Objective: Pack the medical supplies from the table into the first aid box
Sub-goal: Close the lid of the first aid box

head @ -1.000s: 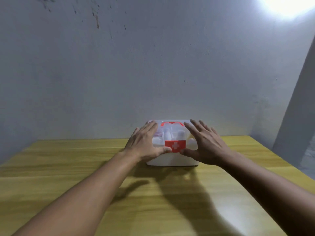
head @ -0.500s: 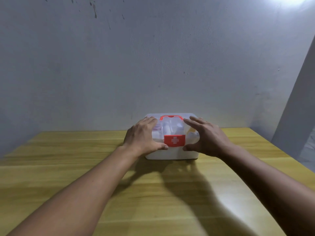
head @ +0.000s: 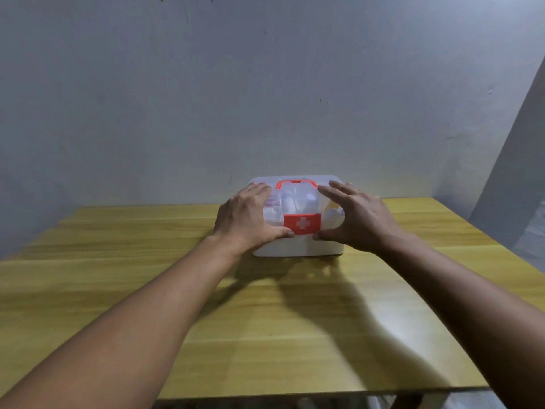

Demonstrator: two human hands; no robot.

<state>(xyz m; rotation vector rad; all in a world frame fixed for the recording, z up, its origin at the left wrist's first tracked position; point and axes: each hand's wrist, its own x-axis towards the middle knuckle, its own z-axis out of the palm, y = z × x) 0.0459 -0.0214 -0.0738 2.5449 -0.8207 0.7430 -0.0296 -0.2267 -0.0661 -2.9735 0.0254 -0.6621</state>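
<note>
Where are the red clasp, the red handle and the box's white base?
red clasp (head: 302,223): head view, on its white cross.
red handle (head: 306,181): head view, on its top bar.
white base (head: 298,250): head view, on the bare front wall below the clasp.

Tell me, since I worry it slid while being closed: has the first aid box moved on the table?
No. The first aid box crosses the far edge of the table at the same place as before; only the camera tilted.

Pale grey wall (head: 265,84), yellow wooden table (head: 118,261)
</note>
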